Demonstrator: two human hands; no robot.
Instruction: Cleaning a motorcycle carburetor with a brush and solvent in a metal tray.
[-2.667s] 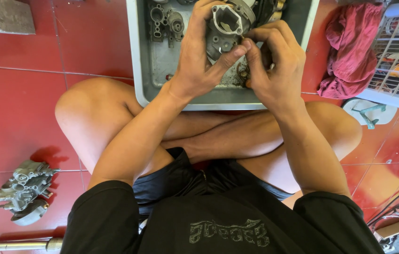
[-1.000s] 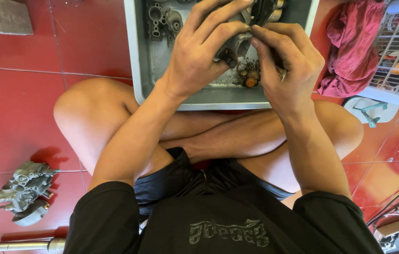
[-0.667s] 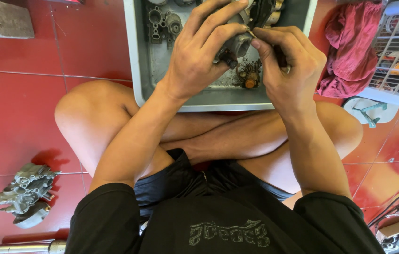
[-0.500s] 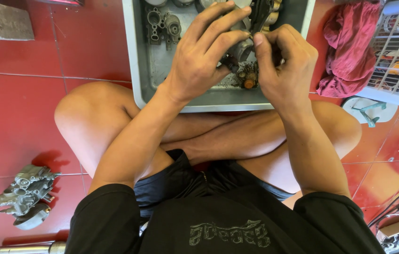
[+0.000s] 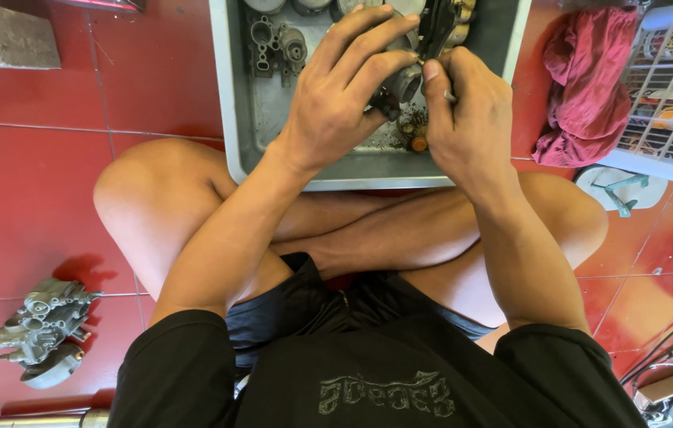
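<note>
I sit cross-legged on a red tiled floor with a grey metal tray [image 5: 233, 119] in front of my knees. Over the tray, my left hand [image 5: 336, 95] wraps around a small grey carburetor part [image 5: 401, 82], mostly hidden by the fingers. My right hand [image 5: 463, 111] presses against that same part from the right, thumb up, pinching a thin dark tool [image 5: 435, 24] that sticks up from it. More metal carburetor pieces [image 5: 277, 40] lie in the tray's far left corner, and small brass bits [image 5: 417, 143] lie under my hands.
A grey carburetor body [image 5: 39, 329] lies on the floor at the lower left. A crumpled red rag [image 5: 582, 79] and a white wire basket [image 5: 669, 95] sit at the right, a sandal [image 5: 618, 186] below them. A concrete block [image 5: 3, 36] is at the upper left.
Both hands have stayed over the tray, turning the part; the right hand's fingers have shifted up onto the thin tool, and the part sits deeper inside my left hand's grip.
</note>
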